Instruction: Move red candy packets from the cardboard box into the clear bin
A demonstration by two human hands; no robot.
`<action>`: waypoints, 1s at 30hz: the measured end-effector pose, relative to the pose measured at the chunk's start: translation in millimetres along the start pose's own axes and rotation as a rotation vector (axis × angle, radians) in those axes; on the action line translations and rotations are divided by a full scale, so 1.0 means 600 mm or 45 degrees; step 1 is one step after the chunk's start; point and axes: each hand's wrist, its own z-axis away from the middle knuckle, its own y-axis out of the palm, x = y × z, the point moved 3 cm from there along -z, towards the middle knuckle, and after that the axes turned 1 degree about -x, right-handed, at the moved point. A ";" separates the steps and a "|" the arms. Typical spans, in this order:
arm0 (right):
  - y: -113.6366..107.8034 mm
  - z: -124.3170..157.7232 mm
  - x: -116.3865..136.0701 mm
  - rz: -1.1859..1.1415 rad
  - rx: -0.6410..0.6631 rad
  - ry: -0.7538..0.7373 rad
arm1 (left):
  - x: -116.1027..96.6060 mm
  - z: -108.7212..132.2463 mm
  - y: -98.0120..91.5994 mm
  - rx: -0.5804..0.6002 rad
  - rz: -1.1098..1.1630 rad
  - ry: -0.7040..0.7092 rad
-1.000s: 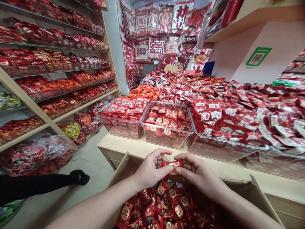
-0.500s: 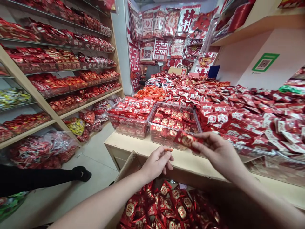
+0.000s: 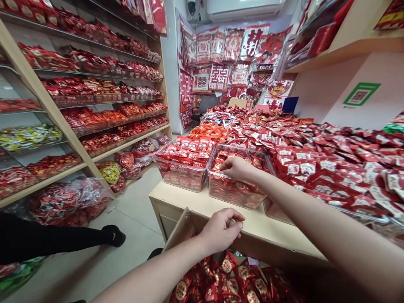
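My right hand (image 3: 238,169) reaches into a clear plastic tub (image 3: 235,195) of red candy packets laid in rows. Its fingertips are pinched together at the tub's left side, on a small red packet with gold print that the hand mostly hides. Over an open cardboard box (image 3: 176,235), my left hand (image 3: 222,227) hovers with its fingers curled in loosely towards the thumb, and nothing shows in them. Loose red candy packets (image 3: 232,282) with round gold labels lie in the box below.
Another clear tub (image 3: 181,176) of red packets stands to the left on the counter (image 3: 164,195). Heaped packets (image 3: 331,168) spread to the right and back. Stocked shelves (image 3: 104,101) line the left wall. Someone's black-clad leg (image 3: 63,235) extends in at lower left.
My right hand has carried a red packet forward and left, from above the tub's front edge into the tub. My left hand stays over the box. The view has tilted up slightly.
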 end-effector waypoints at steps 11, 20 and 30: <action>-0.008 -0.016 0.000 0.200 0.147 -0.071 | -0.008 0.000 -0.001 0.032 -0.122 0.031; -0.087 0.063 0.029 0.131 -0.128 -0.119 | -0.023 0.014 -0.004 0.261 -0.323 0.185; 0.159 0.304 -0.002 0.261 0.993 -0.009 | 0.112 0.037 0.034 0.866 -1.536 -0.115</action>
